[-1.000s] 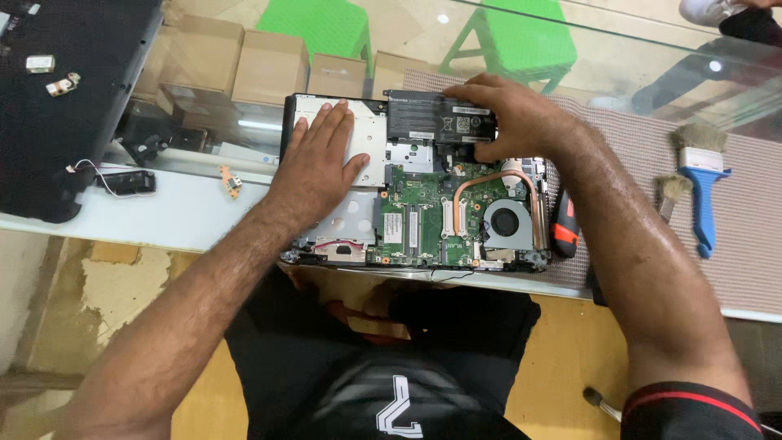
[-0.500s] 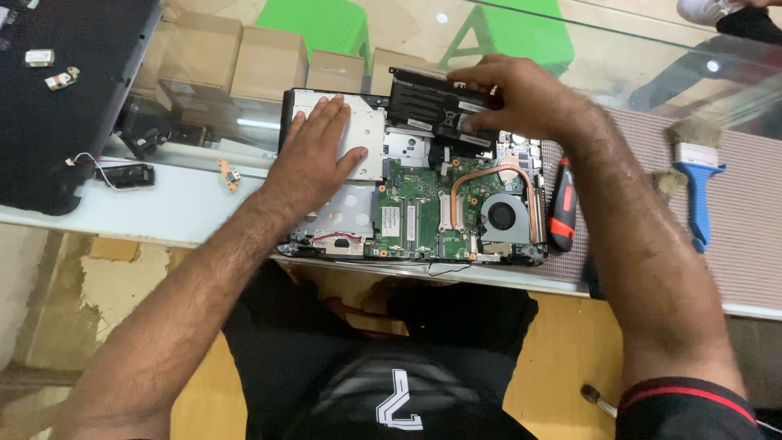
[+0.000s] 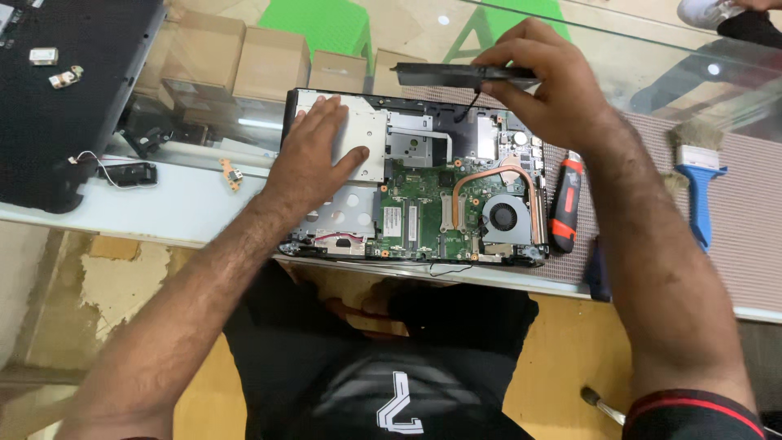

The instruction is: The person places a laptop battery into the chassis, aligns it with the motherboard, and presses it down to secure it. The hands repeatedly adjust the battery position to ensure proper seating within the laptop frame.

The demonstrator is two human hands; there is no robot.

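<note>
An opened laptop base [image 3: 423,213] lies on the glass table with its green circuit board, copper heat pipe and round fan [image 3: 505,218] exposed. My left hand [image 3: 314,155] lies flat on the silver metal cover at the laptop's left side. My right hand [image 3: 546,81] grips a long black battery [image 3: 440,76], lifted above the laptop's far edge and seen edge-on.
A red and black screwdriver [image 3: 565,202] lies right of the laptop. A blue-handled brush [image 3: 699,183] rests on the ribbed mat at right. A black laptop cover [image 3: 65,98] with small metal parts lies at left. Cardboard boxes [image 3: 269,61] show beneath the glass.
My right hand has pulled the black battery out of its bay and lifted it up and away from the laptop. My left hand has stayed pressed on the silver cover.
</note>
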